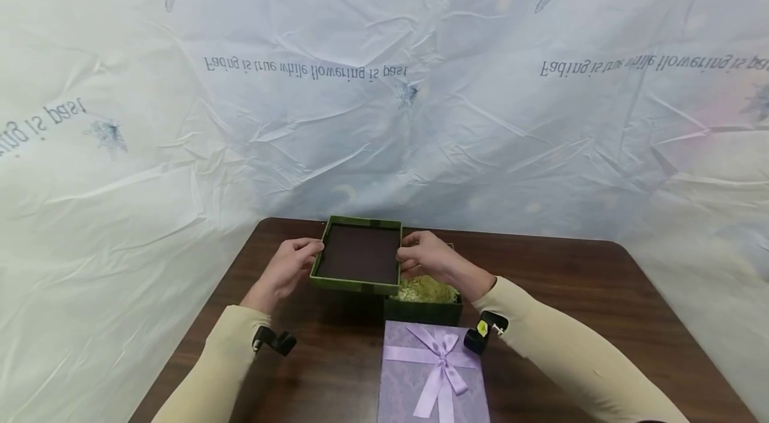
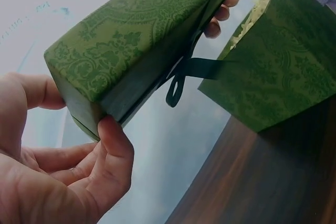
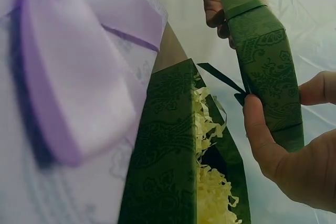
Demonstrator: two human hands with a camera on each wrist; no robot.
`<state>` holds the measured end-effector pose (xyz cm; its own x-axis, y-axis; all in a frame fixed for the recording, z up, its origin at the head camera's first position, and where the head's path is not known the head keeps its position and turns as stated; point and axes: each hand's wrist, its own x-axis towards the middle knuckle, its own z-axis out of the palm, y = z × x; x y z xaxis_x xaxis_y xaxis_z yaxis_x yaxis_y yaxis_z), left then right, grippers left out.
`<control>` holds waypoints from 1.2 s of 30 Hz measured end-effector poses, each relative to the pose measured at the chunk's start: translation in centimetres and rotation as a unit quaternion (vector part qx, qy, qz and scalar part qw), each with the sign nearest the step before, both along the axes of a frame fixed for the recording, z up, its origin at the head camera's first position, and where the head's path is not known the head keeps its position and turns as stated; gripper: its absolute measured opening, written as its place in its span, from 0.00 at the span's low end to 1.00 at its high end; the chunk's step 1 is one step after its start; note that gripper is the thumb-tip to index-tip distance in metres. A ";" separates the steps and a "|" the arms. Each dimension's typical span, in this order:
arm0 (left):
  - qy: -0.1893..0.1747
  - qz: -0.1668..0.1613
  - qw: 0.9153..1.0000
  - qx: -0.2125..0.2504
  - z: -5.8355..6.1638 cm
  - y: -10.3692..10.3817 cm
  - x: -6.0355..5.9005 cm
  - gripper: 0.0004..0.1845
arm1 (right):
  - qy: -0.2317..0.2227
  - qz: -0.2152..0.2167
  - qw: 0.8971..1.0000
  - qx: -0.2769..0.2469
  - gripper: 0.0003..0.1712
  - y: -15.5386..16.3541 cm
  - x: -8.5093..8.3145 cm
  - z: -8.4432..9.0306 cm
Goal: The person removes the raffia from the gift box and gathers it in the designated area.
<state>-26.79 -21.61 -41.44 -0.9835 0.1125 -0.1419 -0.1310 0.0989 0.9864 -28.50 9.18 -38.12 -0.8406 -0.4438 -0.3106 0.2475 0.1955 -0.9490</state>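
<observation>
Between both hands a green patterned box lid (image 1: pixel 358 253) is held up with its dark inside facing the head camera. The left hand (image 1: pixel 293 265) pinches its left side; in the left wrist view the thumb and fingers grip one end of the lid (image 2: pixel 131 35). On the opposite side the right hand (image 1: pixel 429 256) pinches the lid's edge, and a dark green ribbon (image 2: pixel 205 69) hangs below. Under the right hand stands the open green box (image 1: pixel 423 311), filled with yellow shredded paper (image 1: pixel 428 289). The right wrist view shows the shreds (image 3: pixel 212 187) at the box's opening.
A lilac gift box (image 1: pixel 414 376) with a satin bow (image 1: pixel 442 361) lies in front of the green box, near the right forearm. All stand on a dark wooden table (image 1: pixel 541 316). A pale printed sheet (image 1: pixel 384 129) hangs behind the table.
</observation>
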 end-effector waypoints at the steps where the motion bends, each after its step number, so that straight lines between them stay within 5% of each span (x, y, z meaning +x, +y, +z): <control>1: -0.001 0.001 1.000 -0.001 0.0 -0.1 0.0 0.27 | 0.002 0.001 1.000 0.003 0.36 -0.1 -0.1 -0.1; 19: -0.027 0.020 0.999 -0.019 -0.9 -1.5 0.2 0.28 | 0.016 0.006 0.998 0.059 0.34 -2.6 -0.4 -0.8; 36: -0.010 0.027 0.999 -0.026 -2.3 -2.8 0.2 0.26 | 0.056 0.039 0.989 0.128 0.34 -3.8 -0.9 -0.5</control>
